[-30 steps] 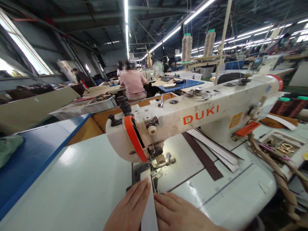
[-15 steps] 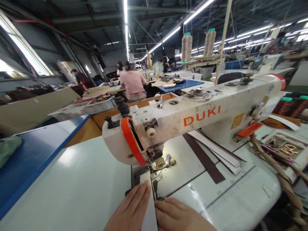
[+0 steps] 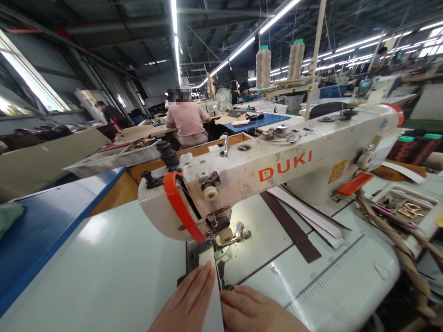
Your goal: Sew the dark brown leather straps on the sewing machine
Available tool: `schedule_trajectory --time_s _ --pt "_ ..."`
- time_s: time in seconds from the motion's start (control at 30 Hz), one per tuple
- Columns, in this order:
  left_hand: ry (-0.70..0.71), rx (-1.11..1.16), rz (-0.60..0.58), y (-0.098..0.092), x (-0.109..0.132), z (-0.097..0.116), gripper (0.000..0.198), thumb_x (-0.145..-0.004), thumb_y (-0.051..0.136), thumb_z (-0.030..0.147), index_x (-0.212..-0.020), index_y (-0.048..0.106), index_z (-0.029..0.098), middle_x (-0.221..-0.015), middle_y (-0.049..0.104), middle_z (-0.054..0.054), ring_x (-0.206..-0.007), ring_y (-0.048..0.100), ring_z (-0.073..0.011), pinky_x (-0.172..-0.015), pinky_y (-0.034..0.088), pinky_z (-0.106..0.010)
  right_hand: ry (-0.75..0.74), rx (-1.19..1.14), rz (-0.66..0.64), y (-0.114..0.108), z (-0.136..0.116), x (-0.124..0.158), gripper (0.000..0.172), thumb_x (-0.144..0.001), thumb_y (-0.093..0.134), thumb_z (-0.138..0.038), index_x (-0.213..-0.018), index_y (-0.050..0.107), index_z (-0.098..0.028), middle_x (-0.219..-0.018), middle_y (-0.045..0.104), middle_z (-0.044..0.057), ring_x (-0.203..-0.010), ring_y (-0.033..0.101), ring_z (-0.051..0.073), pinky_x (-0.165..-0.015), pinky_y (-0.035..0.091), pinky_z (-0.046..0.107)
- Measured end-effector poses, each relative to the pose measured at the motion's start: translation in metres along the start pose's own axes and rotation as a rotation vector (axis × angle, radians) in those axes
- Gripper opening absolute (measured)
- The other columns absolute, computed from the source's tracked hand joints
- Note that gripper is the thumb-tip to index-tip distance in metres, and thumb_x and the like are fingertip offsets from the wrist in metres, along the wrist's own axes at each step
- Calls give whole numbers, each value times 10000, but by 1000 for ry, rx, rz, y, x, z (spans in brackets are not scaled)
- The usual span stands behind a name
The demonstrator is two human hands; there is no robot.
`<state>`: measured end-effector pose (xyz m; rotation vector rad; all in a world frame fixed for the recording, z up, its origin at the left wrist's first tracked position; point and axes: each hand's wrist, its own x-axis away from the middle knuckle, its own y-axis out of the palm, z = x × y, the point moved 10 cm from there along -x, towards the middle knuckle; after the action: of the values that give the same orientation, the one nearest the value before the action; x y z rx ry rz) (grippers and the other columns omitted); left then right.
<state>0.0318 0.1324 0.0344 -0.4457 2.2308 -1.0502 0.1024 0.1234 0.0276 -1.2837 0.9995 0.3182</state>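
Observation:
A white strip runs away from me on the sewing machine bed, its far end close in front of the presser foot. My left hand rests flat on the strip's left part, fingers stretched and side by side, tips near the far end. Against the right edge of the strip lies my right hand, its fingers extended leftward and its thumb hidden. The sewing machine stands over the bed, with an orange guard strap on its head. The needle cannot be made out.
Dark brown strips and white strips lie under the machine arm. A tray of small metal parts sits at the right, near thread cones. A blue table adjoins at the left. A person in pink sits beyond.
The view has shifted a little, so the machine appears slightly farther left. Both hands and the white strip keep nearly the same places by the presser foot.

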Motion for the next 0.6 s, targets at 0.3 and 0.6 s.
schedule_trajectory --time_s 0.3,0.6 --pt "5 -96 -20 -2 -5 5 477 -711 367 10 -1112 593 135 -1108 715 -70 -1029 653 -172 -906 505 -258 -96 3 -51 1 -7 2 263 -1003 414 -226 -908 647 -150 -979 702 19 -974 612 153 -887 495 244" --pt "33 -111 16 -8 -10 11 457 -702 378 25 -1100 582 118 -1074 719 -94 -1008 652 -204 -899 493 -293 -107 28 -157 8 -9 0 230 -982 479 -316 -879 624 -172 -1033 700 22 -968 616 169 -838 523 286"
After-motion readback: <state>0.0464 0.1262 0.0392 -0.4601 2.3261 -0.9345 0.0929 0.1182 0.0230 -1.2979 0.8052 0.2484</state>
